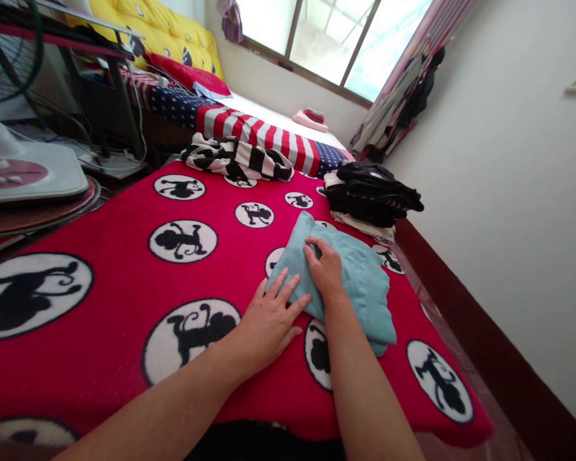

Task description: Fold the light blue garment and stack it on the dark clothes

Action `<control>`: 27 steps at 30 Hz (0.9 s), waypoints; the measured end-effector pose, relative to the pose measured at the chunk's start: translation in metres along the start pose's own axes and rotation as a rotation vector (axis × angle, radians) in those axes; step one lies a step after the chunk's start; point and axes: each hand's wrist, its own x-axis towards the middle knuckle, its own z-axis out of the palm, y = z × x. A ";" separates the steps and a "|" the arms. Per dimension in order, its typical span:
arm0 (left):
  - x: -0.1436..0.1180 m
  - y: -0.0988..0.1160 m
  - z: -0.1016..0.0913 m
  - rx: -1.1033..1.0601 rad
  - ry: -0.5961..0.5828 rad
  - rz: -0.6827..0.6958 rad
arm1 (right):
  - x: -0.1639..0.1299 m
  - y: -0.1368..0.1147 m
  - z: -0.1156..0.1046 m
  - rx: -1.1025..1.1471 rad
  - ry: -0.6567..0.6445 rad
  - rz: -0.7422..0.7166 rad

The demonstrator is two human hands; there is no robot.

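Home bedroom, bed (269,131), pillows (187,70), window (336,38), hanging clothes (398,102)

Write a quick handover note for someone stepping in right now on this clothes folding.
Left hand: flat and open, fingertips on the near edge of the light blue garment.
Right hand: palm pressing down on the garment's middle, no grip on it.
The garment lies folded on the red blanket.
Done: a dark folded pile sits beyond it.
Left: the striped garment lies crumpled at the blanket's far edge.
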 end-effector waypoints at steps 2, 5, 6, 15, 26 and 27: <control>0.000 0.000 0.001 -0.001 0.002 0.000 | 0.000 0.000 0.000 0.001 0.000 0.001; 0.001 0.000 0.002 -0.004 0.001 0.002 | 0.000 0.000 0.000 0.002 0.004 0.000; 0.001 0.000 0.002 -0.005 0.001 0.003 | 0.000 0.000 0.000 0.003 0.005 -0.001; 0.000 0.000 0.000 -0.001 -0.001 -0.001 | 0.000 0.001 0.000 0.005 0.006 -0.001; -0.001 -0.001 0.000 -0.013 0.003 0.001 | 0.001 -0.002 0.000 -0.016 -0.004 -0.005; -0.002 -0.001 -0.001 -0.017 -0.001 0.004 | 0.001 -0.002 0.000 -0.026 -0.005 -0.007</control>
